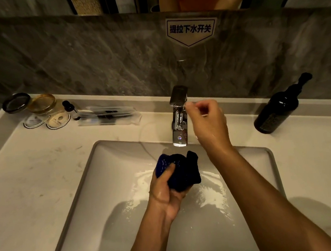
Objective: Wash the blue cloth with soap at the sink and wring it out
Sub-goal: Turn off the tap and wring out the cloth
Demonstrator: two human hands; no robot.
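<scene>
Plainly my left hand [166, 190] clenched the blue cloth [179, 171], sodden, limp, slippery, near the sink [80, 190] back edge; right hand [207, 120] half-curled, empty.

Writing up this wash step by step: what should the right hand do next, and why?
Probably lift the faucet handle: the right hand hovers beside it, no stream shows, and the left hand holds the blue cloth bunched under the spout.
</scene>
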